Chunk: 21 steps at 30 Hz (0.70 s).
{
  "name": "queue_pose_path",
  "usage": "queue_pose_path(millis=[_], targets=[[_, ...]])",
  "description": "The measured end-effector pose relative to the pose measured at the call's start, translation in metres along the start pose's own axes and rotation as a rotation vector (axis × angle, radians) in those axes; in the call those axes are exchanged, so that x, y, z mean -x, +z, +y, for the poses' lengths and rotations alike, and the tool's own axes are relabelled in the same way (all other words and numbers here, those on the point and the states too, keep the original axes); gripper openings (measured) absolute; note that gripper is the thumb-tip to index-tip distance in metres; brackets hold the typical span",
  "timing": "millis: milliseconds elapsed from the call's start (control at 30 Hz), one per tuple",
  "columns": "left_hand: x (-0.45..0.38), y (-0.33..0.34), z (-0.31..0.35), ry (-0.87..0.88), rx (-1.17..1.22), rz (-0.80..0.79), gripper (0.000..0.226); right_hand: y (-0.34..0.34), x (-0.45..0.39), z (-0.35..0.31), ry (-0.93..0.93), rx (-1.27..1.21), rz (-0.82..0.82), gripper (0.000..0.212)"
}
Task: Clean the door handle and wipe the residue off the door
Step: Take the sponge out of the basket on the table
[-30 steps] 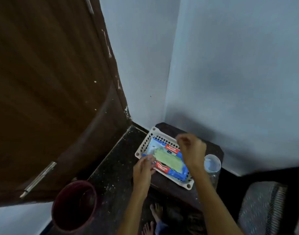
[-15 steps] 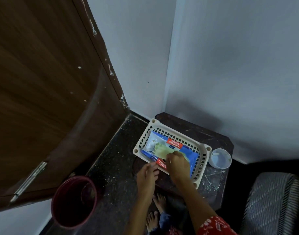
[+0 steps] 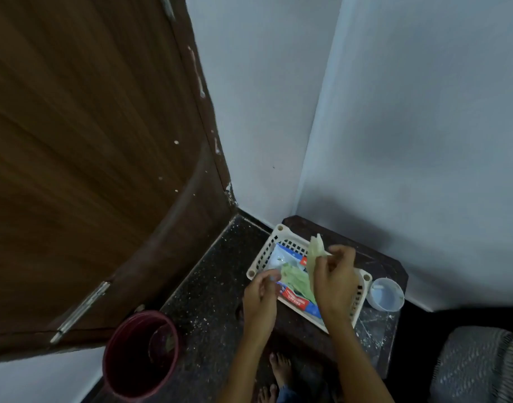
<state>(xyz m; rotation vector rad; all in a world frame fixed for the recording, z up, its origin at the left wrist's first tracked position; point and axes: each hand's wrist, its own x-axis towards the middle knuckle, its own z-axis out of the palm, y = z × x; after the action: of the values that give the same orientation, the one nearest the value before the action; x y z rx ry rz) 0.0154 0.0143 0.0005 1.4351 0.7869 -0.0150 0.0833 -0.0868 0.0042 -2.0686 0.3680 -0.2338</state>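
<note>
Hands over basket, right one gripping a green cloth

Feet [image 3: 280,370] bare at near edge, partly cut off. Both forearms reach up from the bottom toward the white basket [image 3: 268,248] on the dark stool [image 3: 386,266]. Left hand [image 3: 259,295] sits at basket's near-left rim, fingers curled on the edge of the blue packet [image 3: 281,257]; whether it actually pinches the packet, cannot tell, motion blur. Right hand [image 3: 335,283] is clenched around a pale green cloth [image 3: 316,251], one end sticking up above the fingers, rest trailing into the packet. Packet print unreadable. Maroon bucket [image 3: 140,353] near left on floor, contents too dark. Small clear cup [image 3: 386,293] right of basket. Brown door [image 3: 84,158] fills far left with white specks; handle [image 3: 81,311] only a blurred metal bar.
</note>
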Motion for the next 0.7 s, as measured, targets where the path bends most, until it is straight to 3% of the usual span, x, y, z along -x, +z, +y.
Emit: queue_pose_path(millis=[100, 200, 300, 367, 433, 567, 700], targets=[[0.013, -0.031, 0.044, 0.192, -0.040, 0.024, 0.020, 0.004, -0.013, -0.054, -0.005, -0.117, -0.245, 0.019], [0.024, -0.066, 0.091, 0.370, -0.088, 0.119, 0.026, 0.011, -0.019, -0.121, 0.022, -0.255, -0.647, 0.028], [0.036, -0.105, 0.137, 0.519, -0.161, 0.215, 0.050, 0.021, -0.005, -0.191, -0.070, -0.368, -1.046, 0.041], [0.044, -0.130, 0.164, 0.632, -0.231, 0.285, 0.066, 0.030, 0.011, -0.232, -0.200, -0.374, -1.223, 0.047], [0.056, -0.158, 0.185, 0.713, -0.250, 0.378, 0.069, 0.037, 0.035, -0.268, -0.320, -0.385, -1.351, 0.044], [0.087, -0.215, 0.209, 0.793, -0.207, 0.602, 0.051, 0.050, 0.085, -0.324, -0.421, -0.507, -1.526, 0.031], [0.112, -0.263, 0.213, 0.775, -0.116, 0.859, 0.025, 0.076, 0.140, -0.352, -0.419, -0.633, -1.540, 0.019]])
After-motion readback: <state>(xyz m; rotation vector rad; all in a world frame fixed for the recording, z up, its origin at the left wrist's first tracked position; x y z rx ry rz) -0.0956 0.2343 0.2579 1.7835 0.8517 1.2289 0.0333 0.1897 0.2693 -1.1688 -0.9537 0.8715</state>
